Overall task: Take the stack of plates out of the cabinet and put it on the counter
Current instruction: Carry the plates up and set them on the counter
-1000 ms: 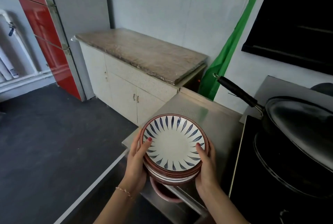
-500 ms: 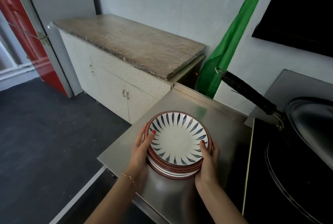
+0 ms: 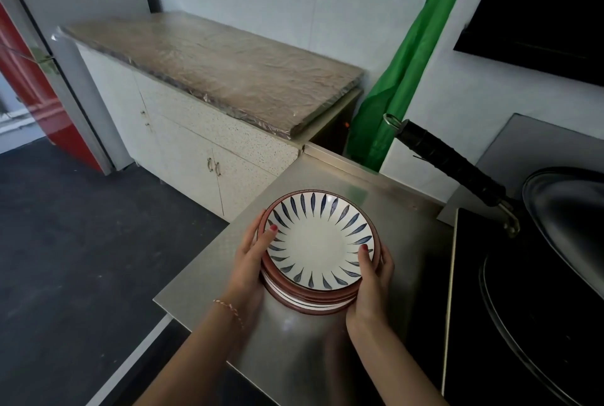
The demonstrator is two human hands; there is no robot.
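Observation:
A stack of plates (image 3: 318, 242), white with blue leaf strokes and brown rims, sits low over the steel counter (image 3: 405, 219); its underside looks to touch the surface, though I cannot tell for sure. My left hand (image 3: 250, 258) grips the stack's left side, thumb on the top rim. My right hand (image 3: 374, 278) grips the right side, thumb on the rim as well. The cabinet the plates came from is out of view.
A black wok (image 3: 555, 242) with a lid and a long black handle (image 3: 447, 160) stands on the dark stove to the right. A stone-topped cabinet (image 3: 212, 68) runs along the back left wall. A green cloth (image 3: 402, 78) hangs behind the counter. Dark floor lies to the left.
Both hands have carried the stack forward and down, from beyond the counter's front edge to over the middle of the steel counter. The view has shifted closer to the counter.

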